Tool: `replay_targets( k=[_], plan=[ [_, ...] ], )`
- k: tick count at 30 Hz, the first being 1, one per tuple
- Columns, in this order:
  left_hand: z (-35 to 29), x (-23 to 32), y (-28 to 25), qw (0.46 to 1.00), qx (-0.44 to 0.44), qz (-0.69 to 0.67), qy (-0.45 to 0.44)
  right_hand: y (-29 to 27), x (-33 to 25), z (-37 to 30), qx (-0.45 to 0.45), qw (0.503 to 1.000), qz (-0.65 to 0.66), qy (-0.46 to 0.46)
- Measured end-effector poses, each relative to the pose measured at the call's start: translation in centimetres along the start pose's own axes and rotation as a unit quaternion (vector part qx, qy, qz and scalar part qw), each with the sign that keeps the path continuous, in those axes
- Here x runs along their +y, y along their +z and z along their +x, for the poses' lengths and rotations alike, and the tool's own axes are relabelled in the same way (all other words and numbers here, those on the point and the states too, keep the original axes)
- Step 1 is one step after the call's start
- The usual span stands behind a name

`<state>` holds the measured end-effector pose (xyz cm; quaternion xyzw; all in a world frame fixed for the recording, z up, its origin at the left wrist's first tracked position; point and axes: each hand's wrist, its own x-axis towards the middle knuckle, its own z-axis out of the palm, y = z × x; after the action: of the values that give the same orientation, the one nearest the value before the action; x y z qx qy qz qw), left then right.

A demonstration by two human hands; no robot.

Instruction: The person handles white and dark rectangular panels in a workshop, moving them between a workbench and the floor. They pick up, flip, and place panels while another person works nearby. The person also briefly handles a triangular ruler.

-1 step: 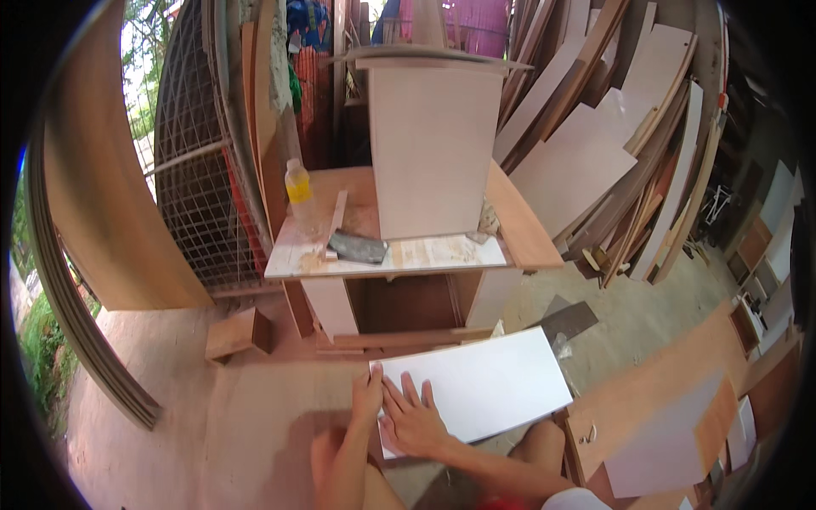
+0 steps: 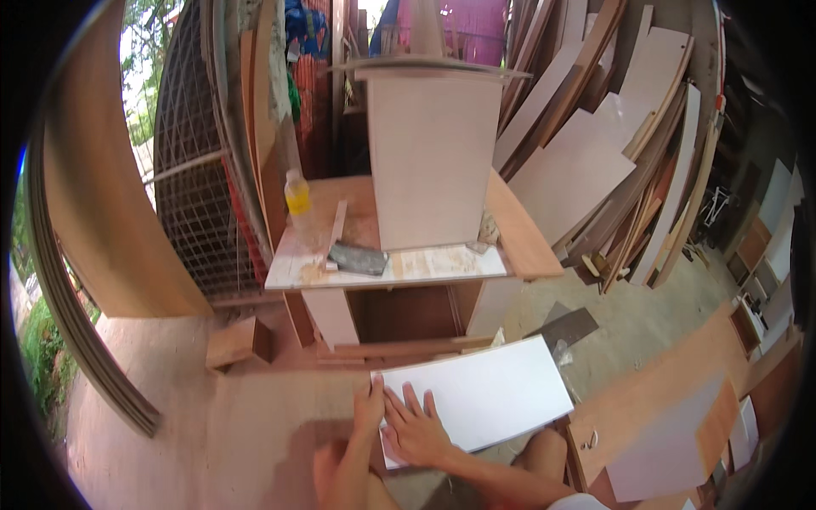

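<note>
At the white panel's (image 2: 497, 393) left end, left hand (image 2: 368, 411) clamps the edge, right hand (image 2: 418, 435) lies splayed.

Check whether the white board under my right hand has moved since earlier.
No: judged against the worktop, the white board looks unshifted; the whole view moved slightly.

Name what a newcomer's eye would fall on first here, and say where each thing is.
Probably the bright white board, low near the centre, with the right hand spread flat on it and the left hand at its left edge. Behind it, a tall pale box stands on a dusty bench, and leaning boards crowd the upper right.
</note>
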<state>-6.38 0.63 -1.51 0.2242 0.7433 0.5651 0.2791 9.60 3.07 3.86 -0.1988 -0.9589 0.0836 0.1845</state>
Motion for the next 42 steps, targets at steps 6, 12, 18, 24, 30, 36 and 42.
replay_targets(
  k=[6,12,18,24,30,36,42],
  plan=[
    [-2.7,3.6,1.9,0.945,0.122,0.291,-0.085,-1.5,3.8,0.9,-0.038,0.993,0.096,0.057],
    [-5.7,5.2,4.8,0.919,0.162,0.339,-0.117,-6.4,9.7,-0.7,-0.055,0.971,0.014,0.234],
    [-5.2,5.8,6.0,0.897,0.168,0.389,-0.126,-9.8,16.6,-4.7,-0.017,0.884,-0.02,0.468],
    [-4.9,7.4,5.8,0.914,0.095,0.374,-0.125,-9.0,16.7,-3.9,-0.025,0.856,-0.057,0.513],
    [-6.6,6.3,5.7,0.873,0.084,0.48,0.013,-8.5,17.2,-4.1,-0.04,0.852,-0.057,0.519],
    [-10.3,6.8,5.4,0.872,0.036,0.488,-0.007,-8.5,17.4,-3.8,-0.044,0.847,-0.051,0.527],
    [-10.5,7.2,4.7,0.907,0.025,0.42,0.012,-9.7,17.0,-3.6,-0.056,0.853,-0.053,0.516]
  ],
)
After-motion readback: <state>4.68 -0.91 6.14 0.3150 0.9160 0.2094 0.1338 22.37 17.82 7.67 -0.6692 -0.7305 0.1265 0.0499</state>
